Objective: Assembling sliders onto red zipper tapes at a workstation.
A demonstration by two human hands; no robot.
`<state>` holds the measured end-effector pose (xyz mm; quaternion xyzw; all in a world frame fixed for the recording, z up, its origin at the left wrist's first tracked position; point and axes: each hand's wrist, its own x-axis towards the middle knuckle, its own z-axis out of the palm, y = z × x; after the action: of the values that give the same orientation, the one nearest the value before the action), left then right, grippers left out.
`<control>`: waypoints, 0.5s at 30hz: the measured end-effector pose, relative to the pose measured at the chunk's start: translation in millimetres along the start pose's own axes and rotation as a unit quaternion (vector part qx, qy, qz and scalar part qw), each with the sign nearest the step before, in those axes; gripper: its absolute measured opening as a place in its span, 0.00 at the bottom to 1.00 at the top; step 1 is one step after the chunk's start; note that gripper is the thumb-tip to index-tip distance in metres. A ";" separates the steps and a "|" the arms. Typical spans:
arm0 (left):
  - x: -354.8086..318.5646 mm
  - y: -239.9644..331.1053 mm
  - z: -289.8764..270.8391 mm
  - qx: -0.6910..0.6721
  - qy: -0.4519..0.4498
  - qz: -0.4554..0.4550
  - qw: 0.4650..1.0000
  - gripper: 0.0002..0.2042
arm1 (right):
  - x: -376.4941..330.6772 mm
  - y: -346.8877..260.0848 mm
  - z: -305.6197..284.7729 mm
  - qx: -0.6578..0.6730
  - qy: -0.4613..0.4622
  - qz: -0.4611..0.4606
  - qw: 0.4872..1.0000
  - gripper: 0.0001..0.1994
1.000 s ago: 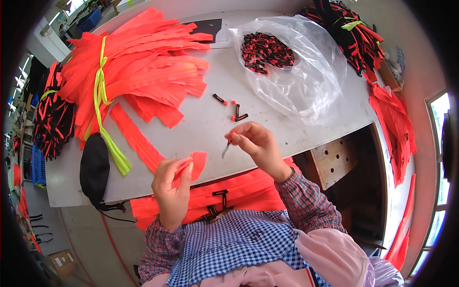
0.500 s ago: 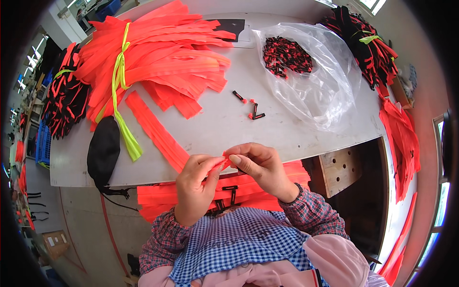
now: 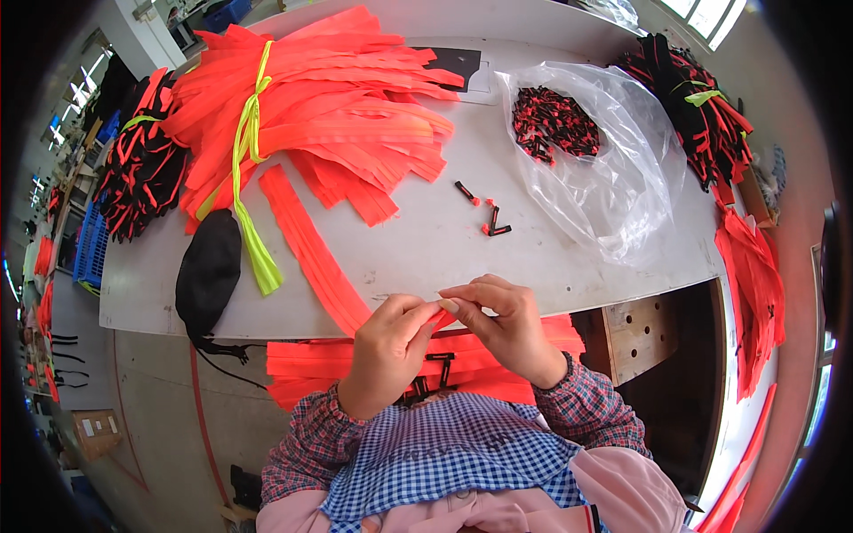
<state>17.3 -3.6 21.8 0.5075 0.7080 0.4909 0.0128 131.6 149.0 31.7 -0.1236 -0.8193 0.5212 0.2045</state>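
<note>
Both hands have come together since a second ago, when they were apart. Thumb and fingers pinched, the left hand point(image 3: 384, 351) grips the end of a flat, ribbed coral-red strip point(image 3: 311, 253), which trails toward 10 o'clock over the smooth pale counter point(image 3: 426, 253); the right hand point(image 3: 508, 327) pinches there too, its exact hold hidden. Toward 1 o'clock lie small black-and-red pieces point(image 3: 466, 192); at 2, a crinkled clear plastic bag point(image 3: 640, 195); at 11, a layered coral bundle point(image 3: 329, 124).

Orange strips point(image 3: 346, 124), bag point(image 3: 635, 178) on table point(image 3: 418, 244)
</note>
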 end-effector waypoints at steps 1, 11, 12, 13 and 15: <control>0.0 0.5 0.9 0.002 -0.002 0.003 1.000 0.11 | -0.3 0.2 1.7 0.000 0.002 0.000 1.000 0.09; 5.7 -2.7 -7.1 -0.235 -0.022 -0.189 0.953 0.07 | 3.1 9.8 7.0 0.238 0.062 0.079 0.966 0.08; 6.0 -4.7 -6.5 -0.289 -0.026 -0.215 0.932 0.07 | 0.9 17.6 4.4 0.299 -0.022 0.118 0.947 0.08; 5.8 -6.5 -5.7 -0.342 -0.029 -0.241 0.908 0.06 | -0.5 22.4 3.5 0.356 -0.105 0.155 0.915 0.10; 4.4 -8.3 -4.5 -0.403 -0.003 -0.282 0.871 0.07 | -1.2 25.8 6.7 0.353 -0.101 0.118 0.923 0.09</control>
<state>6.9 -3.5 20.4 0.2386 0.5616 0.7078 0.3560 129.2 154.1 5.6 -0.0856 -0.5780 0.8067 0.0885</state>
